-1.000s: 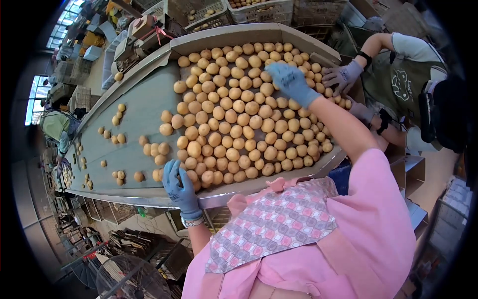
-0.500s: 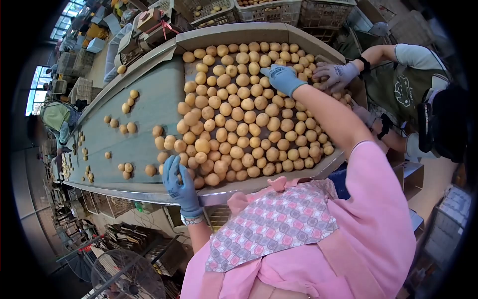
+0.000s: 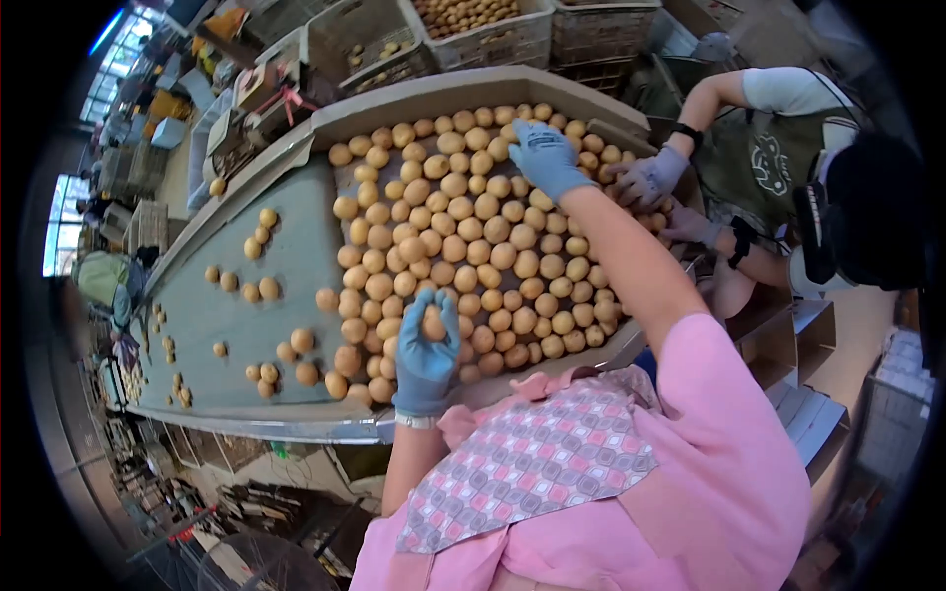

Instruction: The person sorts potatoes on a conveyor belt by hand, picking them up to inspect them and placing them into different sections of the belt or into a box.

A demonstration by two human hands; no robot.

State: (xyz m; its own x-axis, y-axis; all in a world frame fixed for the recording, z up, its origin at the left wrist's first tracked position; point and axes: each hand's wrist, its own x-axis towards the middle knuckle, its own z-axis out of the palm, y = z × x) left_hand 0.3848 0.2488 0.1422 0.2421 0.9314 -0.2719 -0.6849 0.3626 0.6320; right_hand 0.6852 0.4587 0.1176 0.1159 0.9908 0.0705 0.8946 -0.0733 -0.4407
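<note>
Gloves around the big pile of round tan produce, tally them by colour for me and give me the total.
Blue: 2, on the wearer's left hand and right hand
Pale purple-grey: 2, on the co-worker's upper hand and lower hand in the picture
Total: 4

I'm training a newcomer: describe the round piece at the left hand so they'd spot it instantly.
Right of the green belt lies a crowd of round tan produce. At its near side is the blue-gloved left hand. The piece sits between its fingers, unlike its neighbours.
</note>
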